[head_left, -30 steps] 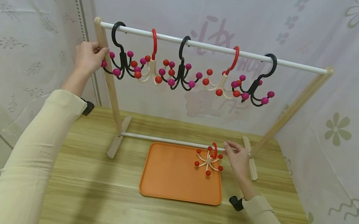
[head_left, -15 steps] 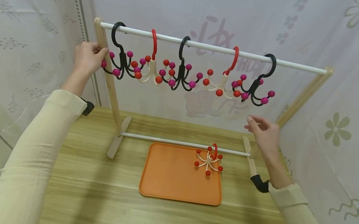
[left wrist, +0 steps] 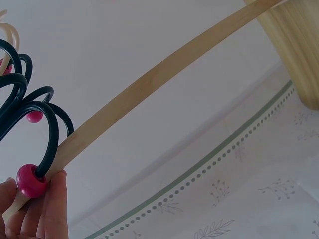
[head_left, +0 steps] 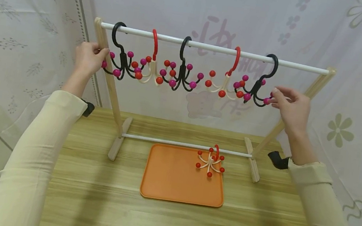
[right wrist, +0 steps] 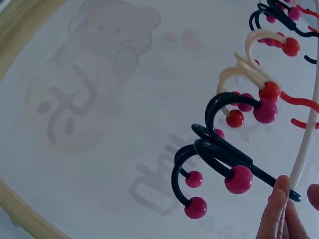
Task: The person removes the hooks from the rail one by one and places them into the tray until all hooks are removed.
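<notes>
My left hand (head_left: 90, 58) grips the left wooden post (head_left: 112, 90) of a hanging rack; in the left wrist view, the thumb and fingers lie on either side of it. My right hand (head_left: 294, 108) is raised beside the rightmost black octopus-style hanger (head_left: 255, 88), holding nothing. Its fingertips overlap a pink ball of that hanger in the head view. In the right wrist view, the fingers (right wrist: 275, 214) are fairly straight and near the hook, with the thumb apart. Black hangers with pink balls alternate with cream, red-hooked hangers (head_left: 226, 81) along the white top rod (head_left: 210, 47).
On the wooden table (head_left: 120, 212), an orange tray (head_left: 172, 180) lies beneath the rack. One cream hanger (head_left: 211, 162) with red balls and a red hook rests at its back right corner. A white lower bar (head_left: 163, 141) runs behind the tray; patterned curtains surround the table.
My right hand has risen from beside the hanger on the tray, up and to the right, to the rightmost black hanger. The left hand stays on the post.
</notes>
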Action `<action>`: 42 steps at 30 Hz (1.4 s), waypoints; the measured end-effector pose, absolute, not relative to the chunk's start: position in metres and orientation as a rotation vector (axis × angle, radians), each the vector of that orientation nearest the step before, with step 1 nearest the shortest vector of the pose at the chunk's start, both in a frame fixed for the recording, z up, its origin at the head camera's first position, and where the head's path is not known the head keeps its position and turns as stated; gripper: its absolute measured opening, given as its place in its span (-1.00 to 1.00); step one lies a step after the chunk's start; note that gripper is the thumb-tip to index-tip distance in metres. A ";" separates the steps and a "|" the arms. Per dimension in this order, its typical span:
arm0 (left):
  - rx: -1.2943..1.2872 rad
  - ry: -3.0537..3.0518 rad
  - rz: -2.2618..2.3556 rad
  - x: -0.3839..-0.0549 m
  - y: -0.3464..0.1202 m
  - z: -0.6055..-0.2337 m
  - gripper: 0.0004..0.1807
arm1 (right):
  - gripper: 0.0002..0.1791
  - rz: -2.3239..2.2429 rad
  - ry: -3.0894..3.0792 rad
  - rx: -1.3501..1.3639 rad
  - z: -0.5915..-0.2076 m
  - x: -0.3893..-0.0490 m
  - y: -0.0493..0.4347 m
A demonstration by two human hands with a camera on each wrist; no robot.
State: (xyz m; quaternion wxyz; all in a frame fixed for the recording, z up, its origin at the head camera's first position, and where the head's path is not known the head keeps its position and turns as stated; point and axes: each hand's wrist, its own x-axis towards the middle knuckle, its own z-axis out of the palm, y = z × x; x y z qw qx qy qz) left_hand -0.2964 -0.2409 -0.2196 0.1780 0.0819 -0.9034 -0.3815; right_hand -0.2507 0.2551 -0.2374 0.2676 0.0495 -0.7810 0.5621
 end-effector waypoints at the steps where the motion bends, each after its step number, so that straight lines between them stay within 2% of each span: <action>1: 0.232 -2.556 -1.079 -0.296 -0.241 -0.220 -0.52 | -0.65 1.520 -2.124 0.117 -0.234 -0.253 0.255; 12: 0.231 -2.564 -1.084 -0.297 -0.242 -0.219 -0.53 | -0.50 1.497 -2.268 -0.031 -0.210 -0.272 0.245; 21: 0.233 -2.574 -1.081 -0.298 -0.242 -0.220 -0.51 | -0.65 1.608 -2.134 -0.006 -0.205 -0.282 0.243; 42: 0.219 -2.561 -1.085 -0.298 -0.242 -0.221 -0.52 | -0.72 1.693 -1.969 0.088 -0.199 -0.282 0.246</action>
